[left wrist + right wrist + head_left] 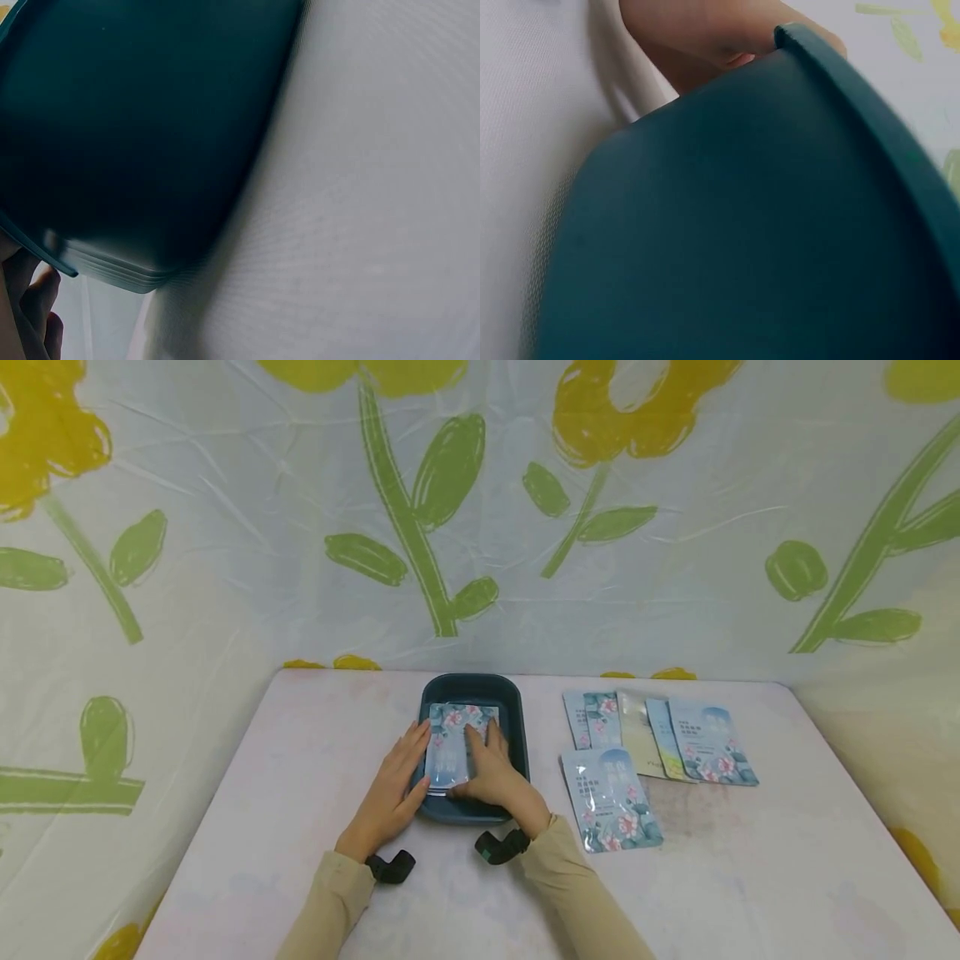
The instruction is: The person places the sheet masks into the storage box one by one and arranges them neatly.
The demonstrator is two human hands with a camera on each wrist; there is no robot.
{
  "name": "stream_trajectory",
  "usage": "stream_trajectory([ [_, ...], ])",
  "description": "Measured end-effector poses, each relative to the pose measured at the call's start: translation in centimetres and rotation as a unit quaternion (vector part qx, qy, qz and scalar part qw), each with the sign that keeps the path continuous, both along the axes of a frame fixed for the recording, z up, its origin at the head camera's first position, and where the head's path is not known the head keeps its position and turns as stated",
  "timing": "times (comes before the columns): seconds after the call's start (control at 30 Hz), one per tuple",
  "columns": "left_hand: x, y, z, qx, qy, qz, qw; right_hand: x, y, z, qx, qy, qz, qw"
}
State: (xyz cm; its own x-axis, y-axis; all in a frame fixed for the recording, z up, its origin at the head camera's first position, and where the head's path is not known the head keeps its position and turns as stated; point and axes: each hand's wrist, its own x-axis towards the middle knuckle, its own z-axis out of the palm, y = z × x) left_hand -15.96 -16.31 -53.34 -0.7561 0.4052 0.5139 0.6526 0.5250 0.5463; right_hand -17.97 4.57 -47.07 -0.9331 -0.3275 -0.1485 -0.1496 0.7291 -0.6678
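A dark teal plastic tray (471,687) stands on the table with a small stack of blue floral face mask sachets (447,760) lying flat in it. My left hand (387,789) lies along the tray's left side, its fingers extended at the rim and the stack's left edge. Over the stack's right part is my right hand (495,774), fingers spread and resting on the top sachet, thumb near its lower edge. In the left wrist view the tray wall (142,135) fills the upper left; the right wrist view shows the tray wall (742,210) close up, with part of a hand above.
Right of the tray lies a single floral sachet (613,802). Behind it, several overlapping sachets lie in a row, including a pale yellow-green one (640,735) and a blue floral one (712,743). A flower-printed curtain (510,610) hangs behind the table (720,885).
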Motion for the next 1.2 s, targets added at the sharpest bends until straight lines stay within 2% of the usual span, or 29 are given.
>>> stream_trajectory([
  [0.17, -0.1, 0.0, -0.2, 0.003, 0.008, -0.001, 1.0, -0.2, 0.4, 0.2, -0.041, 0.061, 0.012, 0.997],
  [0.37, 0.1, 0.0, -0.3, -0.001, -0.003, 0.006, 1.0, -0.6, 1.3, 0.8, -0.127, 0.117, 0.01, 0.985],
  [0.57, 0.1, -0.1, -0.2, -0.006, -0.015, 0.007, 0.9999, -0.5, 2.9, 2.1, -0.149, 0.133, 0.0, 0.98],
  [0.8, 0.3, 0.0, -0.3, -0.014, -0.035, 0.014, 0.9992, -0.7, 6.1, 2.8, -0.174, 0.185, -0.019, 0.967],
  [1.0, 0.3, 0.0, -0.4, -0.017, -0.037, 0.018, 0.999, -0.6, 9.1, 3.1, -0.182, 0.164, -0.08, 0.966],
  [1.2, 0.2, 0.0, -0.5, -0.018, -0.038, 0.019, 0.9989, -0.3, 12.2, 3.1, -0.148, 0.148, -0.133, 0.969],
])
